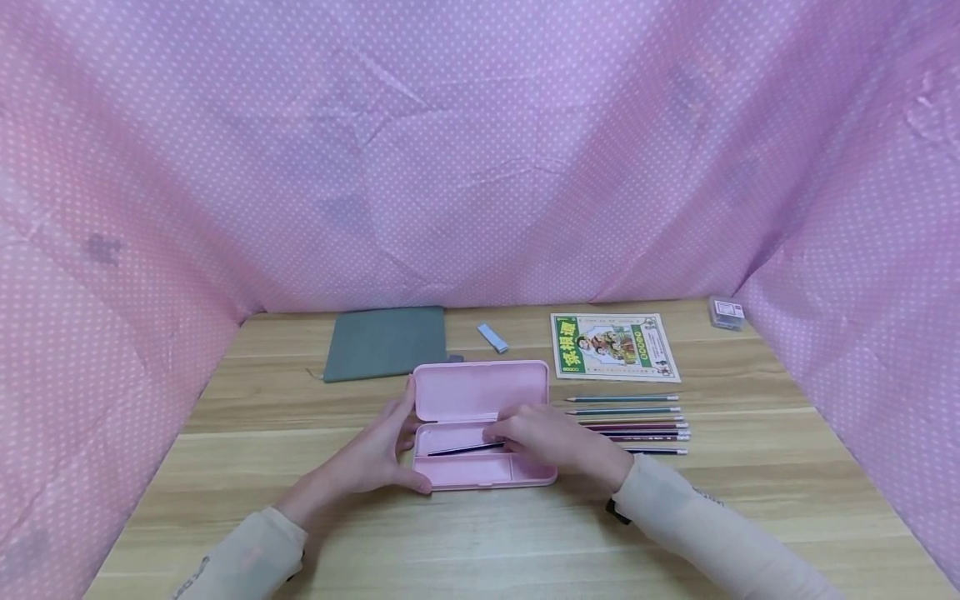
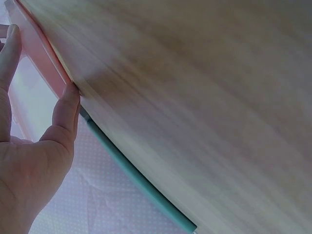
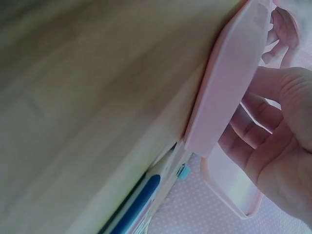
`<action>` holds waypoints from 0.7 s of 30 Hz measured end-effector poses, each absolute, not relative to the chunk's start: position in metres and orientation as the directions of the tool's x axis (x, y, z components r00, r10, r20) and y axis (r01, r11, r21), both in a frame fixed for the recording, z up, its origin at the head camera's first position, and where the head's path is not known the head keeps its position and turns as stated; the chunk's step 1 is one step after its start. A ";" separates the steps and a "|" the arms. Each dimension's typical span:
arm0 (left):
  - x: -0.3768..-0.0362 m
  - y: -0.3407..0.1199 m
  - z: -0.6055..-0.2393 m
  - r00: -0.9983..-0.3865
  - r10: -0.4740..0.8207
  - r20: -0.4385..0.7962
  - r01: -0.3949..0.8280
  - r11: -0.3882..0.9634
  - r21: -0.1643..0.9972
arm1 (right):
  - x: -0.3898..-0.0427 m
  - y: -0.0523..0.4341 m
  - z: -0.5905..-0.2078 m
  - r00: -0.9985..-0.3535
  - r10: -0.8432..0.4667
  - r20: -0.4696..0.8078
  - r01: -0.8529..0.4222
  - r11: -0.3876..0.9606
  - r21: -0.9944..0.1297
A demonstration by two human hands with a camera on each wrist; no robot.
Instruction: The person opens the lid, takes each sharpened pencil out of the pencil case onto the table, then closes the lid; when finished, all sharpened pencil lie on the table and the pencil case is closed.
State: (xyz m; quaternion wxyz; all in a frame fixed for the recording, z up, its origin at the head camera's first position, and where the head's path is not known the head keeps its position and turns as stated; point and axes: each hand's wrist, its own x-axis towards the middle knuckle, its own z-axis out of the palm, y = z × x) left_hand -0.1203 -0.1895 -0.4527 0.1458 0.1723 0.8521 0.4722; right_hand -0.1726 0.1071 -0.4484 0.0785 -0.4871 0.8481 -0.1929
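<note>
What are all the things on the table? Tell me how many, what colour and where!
pencil case: 1, pink, open, middle of the table near the front
pencil in the case: 1, dark, lying in the case's lower half
loose pencils: a row of about six, mixed colours, right of the case
pouch: 1, grey, behind the case to the left
eraser: 1, light blue, behind the case
booklet: 1, green and white cover, back right
small box: 1, clear, far right back corner
table: 1, light wood
cloth backdrop: pink with white dots, all round
left hand: grips the case's left end
right hand: pinches the pencil in the case
</note>
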 end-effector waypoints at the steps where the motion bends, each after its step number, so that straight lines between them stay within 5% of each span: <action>1: -0.120 -0.190 -0.453 -0.897 0.434 -0.083 0.158 0.491 0.857 | -0.172 0.107 -0.448 -0.508 -0.859 0.062 -0.802 0.446 -0.398; 21: -0.120 -0.190 -0.452 -0.893 0.446 -0.065 0.189 0.501 0.845 | -0.161 0.146 -0.417 -0.522 -0.815 0.250 -0.843 0.449 -0.296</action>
